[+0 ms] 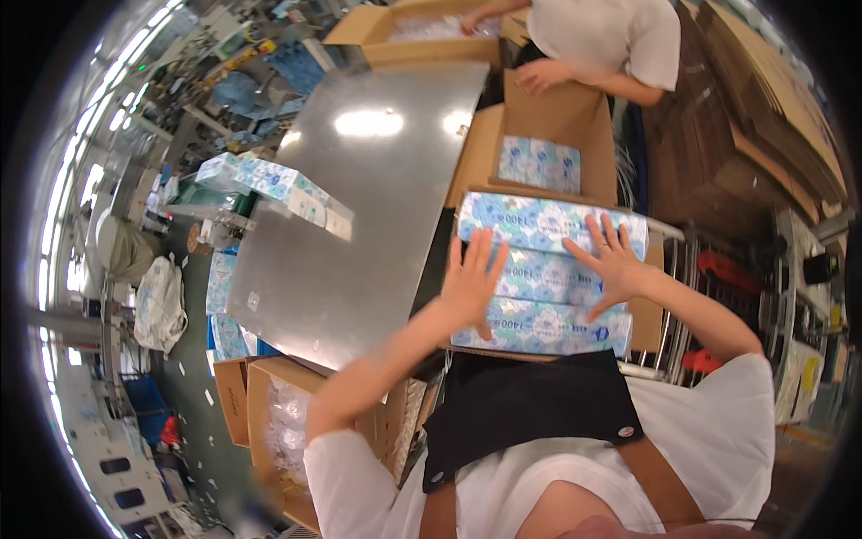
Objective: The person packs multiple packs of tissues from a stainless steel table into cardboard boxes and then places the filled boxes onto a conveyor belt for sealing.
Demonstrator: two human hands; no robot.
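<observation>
Side by side in front of me lie three long, blue floral packs, which look like tissue packs: a far one, a middle one and a near one. My left hand is open, fingers spread, over their left ends. Over the right part of the packs, my right hand is spread open too, its fingers reaching onto the far pack. Neither hand grasps anything. A cardboard carton shows around the packs, mostly hidden by them.
A metal table stands left, with a row of floral packs at its far-left edge. Beyond my packs is an open carton with more packs; a co-worker's hand is by it. Flattened cardboard stands right.
</observation>
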